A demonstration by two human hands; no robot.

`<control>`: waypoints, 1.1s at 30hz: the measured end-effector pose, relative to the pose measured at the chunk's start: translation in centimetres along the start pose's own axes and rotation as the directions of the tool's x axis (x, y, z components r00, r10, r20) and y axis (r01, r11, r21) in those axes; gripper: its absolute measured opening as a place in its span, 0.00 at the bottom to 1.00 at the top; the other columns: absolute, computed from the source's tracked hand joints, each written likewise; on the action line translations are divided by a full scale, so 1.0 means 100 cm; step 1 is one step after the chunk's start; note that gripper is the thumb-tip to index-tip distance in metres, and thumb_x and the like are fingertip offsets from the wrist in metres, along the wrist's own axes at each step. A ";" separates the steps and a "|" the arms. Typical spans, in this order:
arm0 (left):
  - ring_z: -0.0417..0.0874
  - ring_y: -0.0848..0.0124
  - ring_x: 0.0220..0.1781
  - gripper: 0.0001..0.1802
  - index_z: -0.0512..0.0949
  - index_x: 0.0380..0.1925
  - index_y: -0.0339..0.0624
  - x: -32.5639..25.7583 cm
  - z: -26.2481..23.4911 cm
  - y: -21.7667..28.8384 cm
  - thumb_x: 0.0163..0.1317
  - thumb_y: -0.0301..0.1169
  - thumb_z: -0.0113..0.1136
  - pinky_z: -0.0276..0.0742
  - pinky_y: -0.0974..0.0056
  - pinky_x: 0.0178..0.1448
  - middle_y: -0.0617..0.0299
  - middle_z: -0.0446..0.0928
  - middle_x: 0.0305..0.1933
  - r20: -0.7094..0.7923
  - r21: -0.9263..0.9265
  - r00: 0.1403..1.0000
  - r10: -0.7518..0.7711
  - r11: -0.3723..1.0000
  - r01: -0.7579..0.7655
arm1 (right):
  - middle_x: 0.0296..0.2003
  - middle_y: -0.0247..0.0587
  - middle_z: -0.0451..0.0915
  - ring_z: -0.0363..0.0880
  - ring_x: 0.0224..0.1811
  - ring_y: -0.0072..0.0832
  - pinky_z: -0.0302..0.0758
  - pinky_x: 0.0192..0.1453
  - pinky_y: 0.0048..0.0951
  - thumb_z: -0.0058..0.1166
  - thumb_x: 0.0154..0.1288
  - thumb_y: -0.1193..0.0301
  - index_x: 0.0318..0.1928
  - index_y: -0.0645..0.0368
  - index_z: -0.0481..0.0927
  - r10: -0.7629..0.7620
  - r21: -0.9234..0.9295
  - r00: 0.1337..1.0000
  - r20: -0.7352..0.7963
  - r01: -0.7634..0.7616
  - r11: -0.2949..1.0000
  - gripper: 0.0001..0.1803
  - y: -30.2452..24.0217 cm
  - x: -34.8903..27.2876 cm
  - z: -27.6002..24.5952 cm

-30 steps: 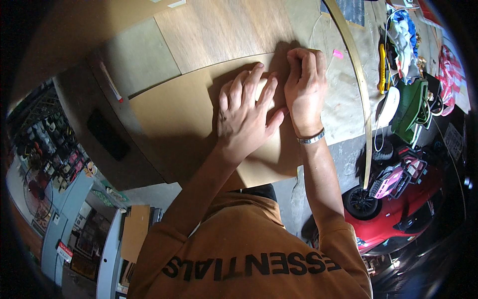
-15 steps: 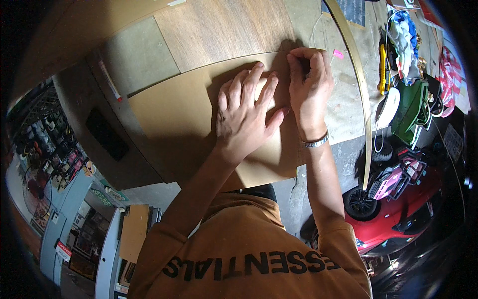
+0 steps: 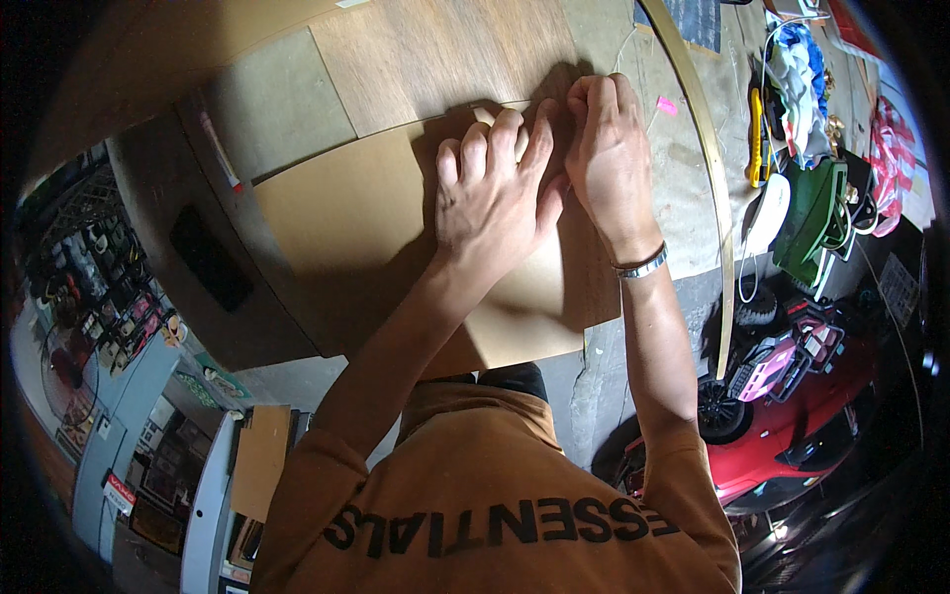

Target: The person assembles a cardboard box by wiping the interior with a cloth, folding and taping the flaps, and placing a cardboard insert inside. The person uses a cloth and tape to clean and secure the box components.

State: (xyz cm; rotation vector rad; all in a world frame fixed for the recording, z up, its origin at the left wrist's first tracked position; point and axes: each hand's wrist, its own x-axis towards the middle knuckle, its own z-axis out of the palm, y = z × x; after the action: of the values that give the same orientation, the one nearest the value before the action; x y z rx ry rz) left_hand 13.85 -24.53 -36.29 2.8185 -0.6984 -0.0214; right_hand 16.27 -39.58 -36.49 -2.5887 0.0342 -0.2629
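Note:
A tan sheet of thin board (image 3: 341, 228) lies on the work table, its near edge toward my body. On its right half rests my left hand (image 3: 495, 193), fingers apart and somewhat bent, the thumb pointing toward my right wrist. At the sheet's far right corner my right hand (image 3: 612, 158) is closed in a pinch. Its fingertips are turned away, so what they hold, if anything, is hidden. Just beyond the sheet is a wood-grain panel (image 3: 445, 64), and a strip of similar wood grain shows along the sheet's right edge.
A long thin curved strip (image 3: 711, 148) runs down the right side. Beyond it are a yellow cutter (image 3: 758, 139), a white device (image 3: 769, 213) and a green container (image 3: 816, 213). On the left lie a marker (image 3: 220, 153) and a black phone-like slab (image 3: 211, 259). A red toy car (image 3: 792, 426) stands lower right.
My right hand has moved slightly away from my body and turned, hiding its fingertips. The fingers of my left hand have bent more, while the hand stays on the board.

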 end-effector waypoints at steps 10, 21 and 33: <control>0.68 0.57 0.62 0.40 0.70 0.73 0.51 0.000 -0.001 0.000 0.62 0.53 0.63 0.63 0.46 0.65 0.55 0.69 0.63 -0.020 -0.028 1.000 -0.005 1.000 0.005 | 0.37 0.43 0.81 0.83 0.37 0.42 0.80 0.41 0.37 0.62 0.66 0.79 0.43 0.61 0.83 -0.004 0.076 0.998 -0.069 0.009 0.997 0.06 0.000 -0.006 -0.011; 0.67 0.54 0.62 0.42 0.71 0.71 0.49 0.000 -0.001 0.000 0.58 0.52 0.65 0.62 0.47 0.66 0.53 0.67 0.65 -0.031 -0.031 1.000 -0.002 1.000 0.001 | 0.43 0.49 0.78 0.79 0.46 0.48 0.81 0.47 0.44 0.54 0.68 0.77 0.47 0.62 0.75 -0.050 -0.065 0.997 0.058 0.053 0.996 0.08 0.003 0.001 -0.002; 0.67 0.54 0.62 0.42 0.69 0.74 0.51 0.001 -0.001 0.000 0.61 0.55 0.62 0.62 0.47 0.66 0.55 0.67 0.64 -0.020 -0.021 1.000 -0.004 1.000 0.004 | 0.43 0.43 0.80 0.80 0.43 0.45 0.79 0.46 0.41 0.62 0.64 0.77 0.44 0.59 0.82 -0.117 0.139 0.992 -0.057 0.124 0.983 0.08 0.009 -0.003 -0.005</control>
State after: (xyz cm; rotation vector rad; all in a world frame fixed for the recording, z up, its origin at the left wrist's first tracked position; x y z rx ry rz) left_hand 13.95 -24.57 -36.22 2.7958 -0.6839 -0.0010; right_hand 15.92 -40.61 -36.60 -2.4454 -0.1197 -0.3597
